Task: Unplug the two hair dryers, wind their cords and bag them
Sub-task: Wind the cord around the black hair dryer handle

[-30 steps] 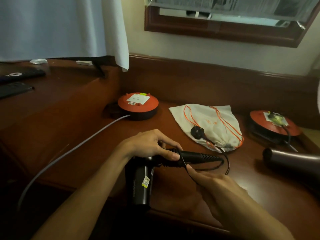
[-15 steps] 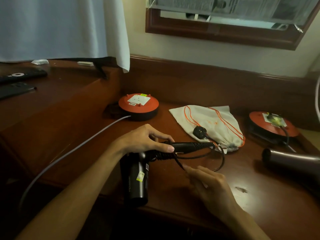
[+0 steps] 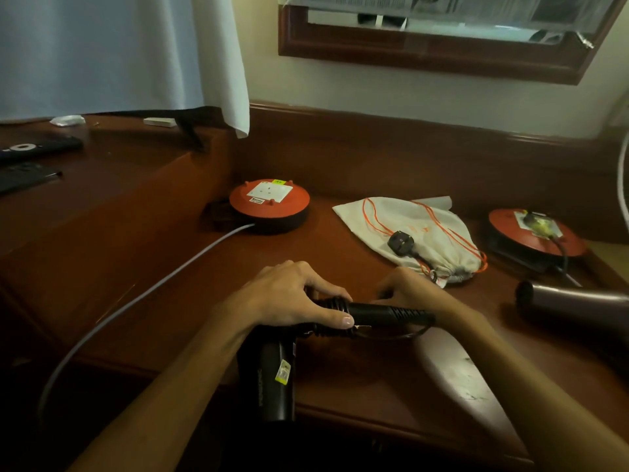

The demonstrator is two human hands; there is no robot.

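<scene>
My left hand (image 3: 292, 298) grips the black hair dryer (image 3: 272, 373) at the top of its handle, barrel pointing toward me over the desk edge. Several turns of black cord are wound round the handle (image 3: 391, 313). My right hand (image 3: 405, 287) is behind the handle, fingers curled, holding the cord; the fingertips are hidden. The cord's black plug (image 3: 402, 242) lies on the white drawstring bag (image 3: 418, 233) with orange strings. A second, dark hair dryer (image 3: 571, 301) lies at the right, its cord plugged into the right orange reel (image 3: 537, 233).
An orange extension reel (image 3: 269, 206) with an empty socket sits at the back left, its grey cable (image 3: 136, 301) trailing off the desk. Two remotes (image 3: 37, 148) lie on the raised shelf at left. A white curtain (image 3: 119, 52) hangs above.
My right hand has gone from in front of the handle to behind it, carrying the cord round. The loose loop has shrunk and the plug has slid slightly along the bag.
</scene>
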